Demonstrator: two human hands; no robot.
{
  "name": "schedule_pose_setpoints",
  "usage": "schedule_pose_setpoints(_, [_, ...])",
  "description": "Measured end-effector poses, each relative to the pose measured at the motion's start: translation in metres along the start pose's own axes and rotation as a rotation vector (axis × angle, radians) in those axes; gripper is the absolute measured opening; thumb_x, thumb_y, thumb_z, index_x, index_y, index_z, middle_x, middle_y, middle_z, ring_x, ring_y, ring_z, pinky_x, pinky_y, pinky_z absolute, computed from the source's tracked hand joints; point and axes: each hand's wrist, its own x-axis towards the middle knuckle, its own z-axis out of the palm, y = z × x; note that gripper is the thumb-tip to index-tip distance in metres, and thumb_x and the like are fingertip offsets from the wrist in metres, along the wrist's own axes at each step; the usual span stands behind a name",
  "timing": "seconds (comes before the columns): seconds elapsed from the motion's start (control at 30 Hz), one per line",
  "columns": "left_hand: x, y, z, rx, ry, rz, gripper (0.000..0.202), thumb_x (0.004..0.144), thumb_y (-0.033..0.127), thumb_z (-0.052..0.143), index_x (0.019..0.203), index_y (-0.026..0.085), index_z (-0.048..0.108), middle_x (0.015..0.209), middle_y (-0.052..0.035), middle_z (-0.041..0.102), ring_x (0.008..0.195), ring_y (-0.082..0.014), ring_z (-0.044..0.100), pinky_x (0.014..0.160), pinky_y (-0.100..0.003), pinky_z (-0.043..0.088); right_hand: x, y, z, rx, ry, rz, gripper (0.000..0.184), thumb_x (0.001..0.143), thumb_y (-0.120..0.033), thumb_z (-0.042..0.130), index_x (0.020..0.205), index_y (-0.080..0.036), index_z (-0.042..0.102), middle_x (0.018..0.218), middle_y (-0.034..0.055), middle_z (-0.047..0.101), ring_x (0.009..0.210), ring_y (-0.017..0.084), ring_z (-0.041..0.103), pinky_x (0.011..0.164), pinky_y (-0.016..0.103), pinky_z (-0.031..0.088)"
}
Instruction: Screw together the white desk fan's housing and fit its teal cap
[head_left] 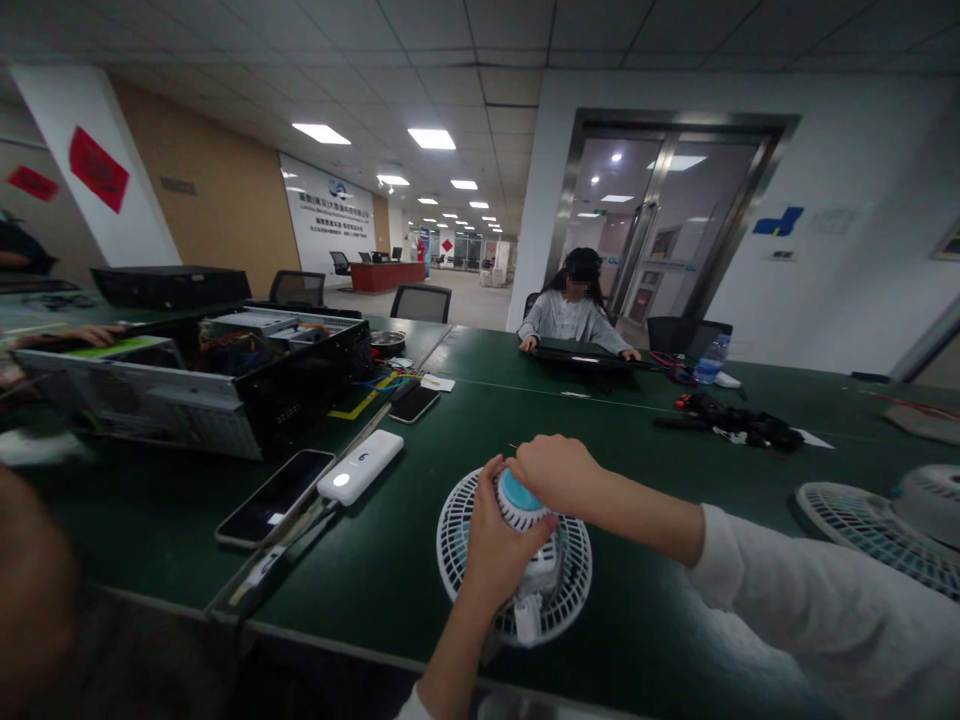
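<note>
- Head view: the white fan [543, 572] lies in the lower middle of the frame, round grille [452, 550] flat on the green table [367, 580], its blue cap [517, 490] raised toward frame top.
- Both your hands are on it; neither is nearer.
- Your left hand [491, 545], reaching from bottom centre, curls half-open around the body below the cap.
- Your right hand [559, 472], coming from lower right, bends over the cap's upper-right edge, fingers folded; you can't tell what they grip.
</note>
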Motion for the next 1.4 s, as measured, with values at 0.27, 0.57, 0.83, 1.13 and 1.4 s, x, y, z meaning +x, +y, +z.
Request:
schedule_pose_setpoints(0.27, [0.0,0.001,-0.002,0.032,-0.001,-0.007,0.069,0.064,0.023,0.071,0.123,0.021,0.036,0.124,-0.0088,0.049,0.117,-0.0267,0.046,0.1,-0.043,0.033,-0.011,0.028,-0.03,0.022,-0.064,-0.383,0.031,0.083,-0.021,0.054,0.114,-0.021,0.059,0.104,0.0096,0.065,0.093,0.022,0.062,0.074,0.03,0.045])
schedule_pose_setpoints(0.57, [-0.001,0.0,-0.003,0.009,-0.022,-0.02,0.071,0.066,0.026,0.071,0.127,0.021,0.034,0.126,-0.0101,0.048,0.118,-0.0275,0.046,0.099,-0.043,0.035,-0.007,0.027,-0.027,-0.005,-0.102,-0.491,0.027,0.077,-0.023,0.065,0.103,-0.017,0.063,0.094,0.0085,0.066,0.091,0.024,0.062,0.072,0.03,0.044])
schedule_pose_setpoints(0.83, [-0.001,0.001,-0.002,0.011,-0.017,0.019,0.068,0.066,0.024,0.071,0.124,0.019,0.036,0.126,-0.0104,0.048,0.119,-0.0263,0.045,0.102,-0.043,0.033,-0.004,0.02,-0.02,-0.071,-0.054,-0.403,0.026,0.082,-0.03,0.057,0.101,-0.013,0.063,0.087,0.0126,0.069,0.083,0.026,0.066,0.066,0.031,0.047])
schedule_pose_setpoints(1.13, [-0.001,0.001,-0.001,0.019,-0.005,-0.005,0.075,0.063,0.026,0.074,0.126,0.02,0.034,0.126,-0.01,0.049,0.118,-0.027,0.046,0.1,-0.042,0.035,-0.001,0.001,0.0,-0.089,0.03,-0.132,0.039,0.092,-0.027,0.034,0.083,-0.011,0.068,0.083,0.0199,0.069,0.079,0.03,0.067,0.059,0.037,0.049])
schedule_pose_setpoints(1.4, [0.0,-0.001,-0.002,0.013,0.0,0.004,0.07,0.063,0.022,0.072,0.124,0.021,0.037,0.126,-0.0094,0.048,0.119,-0.027,0.045,0.101,-0.043,0.034,-0.007,0.016,-0.015,0.017,0.011,-0.228,0.025,0.086,-0.03,0.044,0.103,-0.017,0.057,0.086,0.0102,0.069,0.077,0.024,0.066,0.059,0.028,0.044])
